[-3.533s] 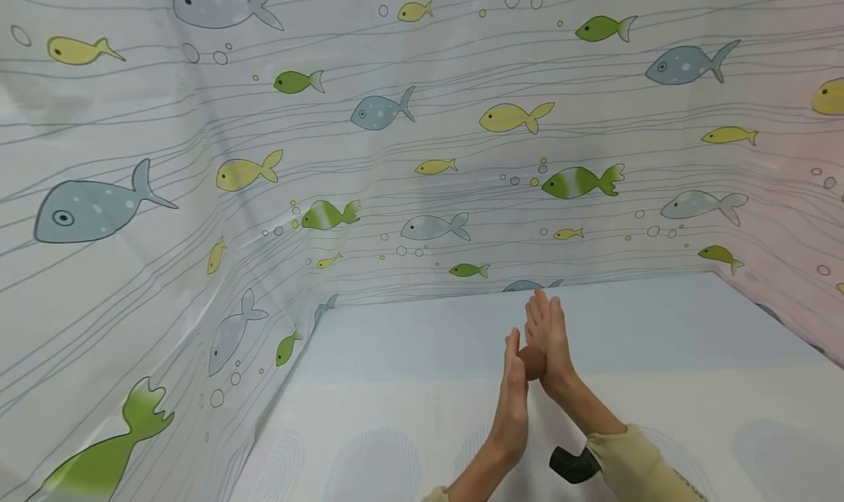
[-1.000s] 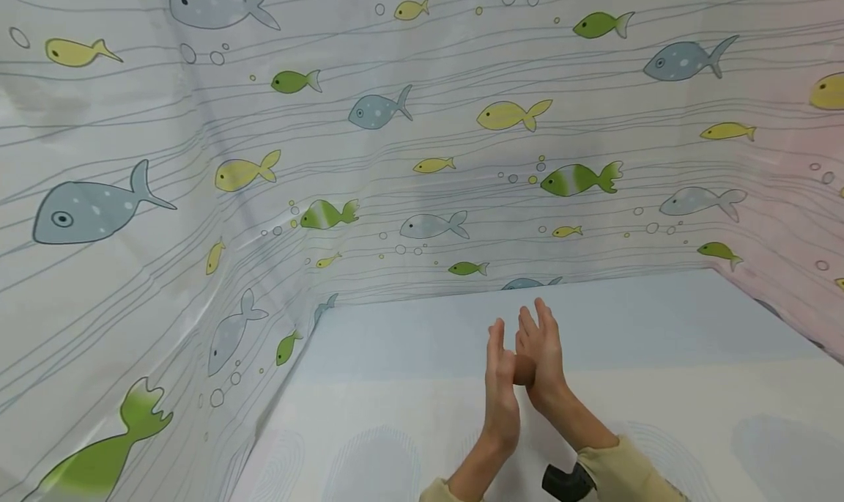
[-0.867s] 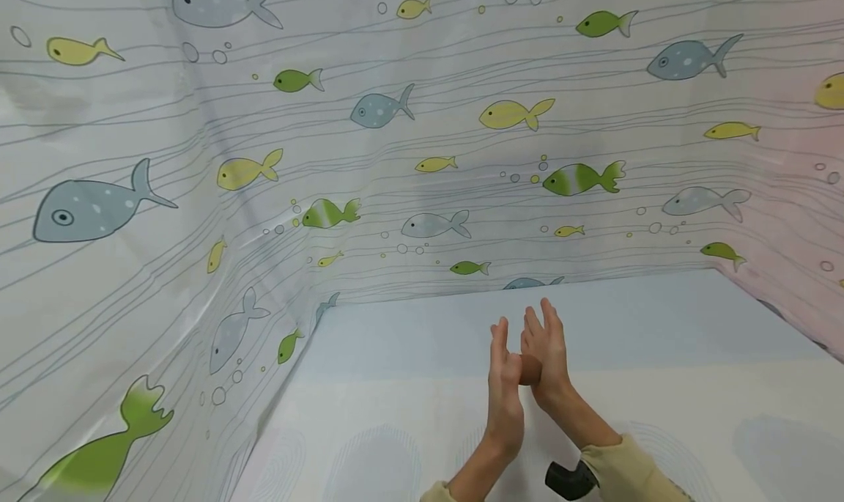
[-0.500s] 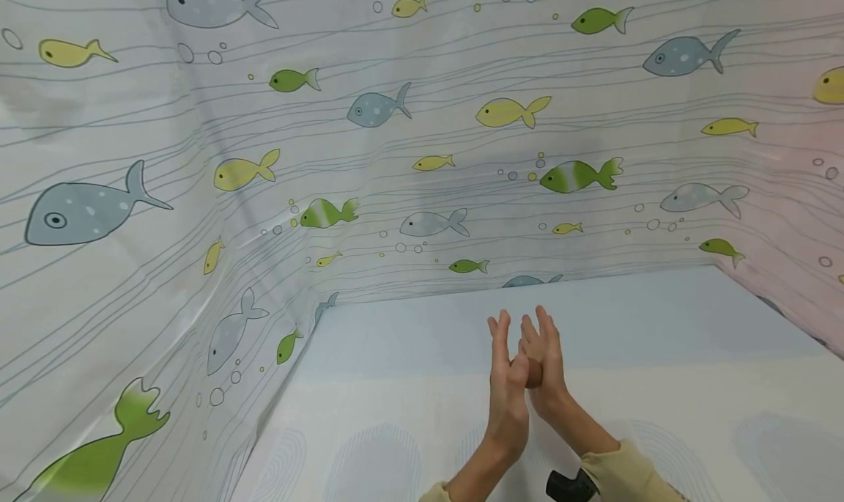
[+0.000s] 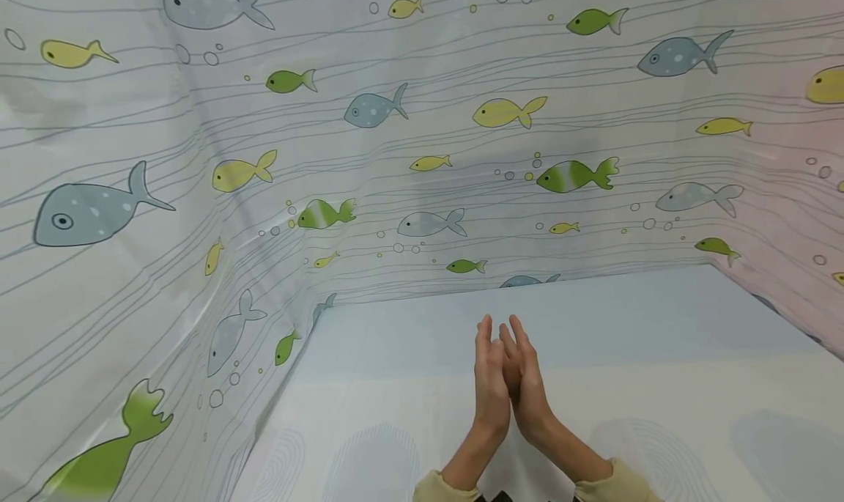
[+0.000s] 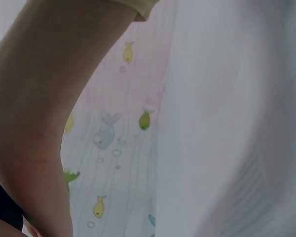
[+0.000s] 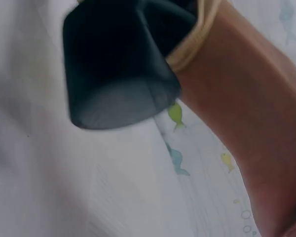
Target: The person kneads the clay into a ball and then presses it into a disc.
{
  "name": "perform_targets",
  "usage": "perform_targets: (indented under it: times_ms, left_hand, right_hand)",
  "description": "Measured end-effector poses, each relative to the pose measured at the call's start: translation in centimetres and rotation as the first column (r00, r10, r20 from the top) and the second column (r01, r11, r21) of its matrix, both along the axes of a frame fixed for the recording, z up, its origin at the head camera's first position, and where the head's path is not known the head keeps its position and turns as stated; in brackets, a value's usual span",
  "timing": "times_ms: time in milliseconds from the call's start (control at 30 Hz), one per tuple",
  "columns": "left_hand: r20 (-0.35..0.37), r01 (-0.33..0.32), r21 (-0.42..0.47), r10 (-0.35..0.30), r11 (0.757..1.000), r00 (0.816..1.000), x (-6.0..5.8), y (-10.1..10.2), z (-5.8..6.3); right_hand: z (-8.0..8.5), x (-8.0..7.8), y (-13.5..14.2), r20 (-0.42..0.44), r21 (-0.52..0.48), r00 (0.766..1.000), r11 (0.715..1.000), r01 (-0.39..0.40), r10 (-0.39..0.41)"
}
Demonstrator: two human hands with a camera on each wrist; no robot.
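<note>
In the head view my left hand [image 5: 491, 393] and right hand [image 5: 530, 396] stand upright, palms facing, above the pale table. Their fingers are straight and point up, with the heels of the hands close together. A small brown ball [image 5: 512, 376] is pressed between the palms, mostly hidden by them. The left wrist view has a bare forearm [image 6: 44, 98] down its left side. Another forearm [image 7: 251, 108] crosses the right wrist view beside a black wrist-worn housing [image 7: 118, 64]. Neither wrist view shows the ball.
The table [image 5: 395, 341] is covered in pale blue and white with faint oval patterns. Behind and to the left hang white sheets [image 5: 369, 165] printed with fish, their lower edges meeting the tabletop. The right side [image 5: 791, 216] is tinted pink.
Both hands have shifted left and slightly down, still upright. The ball, plainly visible between the palms earlier, is now mostly covered. The black housing by the right sleeve has dropped nearly out of the head view.
</note>
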State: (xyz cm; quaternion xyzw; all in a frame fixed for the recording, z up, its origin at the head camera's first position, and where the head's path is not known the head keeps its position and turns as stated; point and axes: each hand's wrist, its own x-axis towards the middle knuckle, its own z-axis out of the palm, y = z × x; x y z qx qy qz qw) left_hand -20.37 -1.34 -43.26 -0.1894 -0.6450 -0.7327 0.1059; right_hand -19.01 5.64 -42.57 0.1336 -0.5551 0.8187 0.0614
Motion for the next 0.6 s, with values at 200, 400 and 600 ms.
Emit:
perform_targets:
  times_ms: [200, 400, 600]
  left_hand:
    - [-0.017, -0.026, 0.041, 0.027, 0.999, 0.999, -1.2, -0.9, 0.7]
    - [-0.024, -0.025, 0.08, 0.027, 0.996, 0.999, -2.0, -1.3, 1.4]
    - [0.003, -0.046, 0.096, 0.046, 0.994, 0.999, -3.0, -1.7, 1.8]
  right_hand:
    - [0.6, 0.8, -0.7, -0.032, 0.019, 0.999, 0.999, -0.036, 0.036]
    - [0.9, 1.2, -0.7, -0.047, 0.034, 0.997, 0.997, -0.062, 0.064]
    - [1.2, 1.7, -0.8, -0.061, 0.043, 0.995, 0.996, -0.082, 0.084]
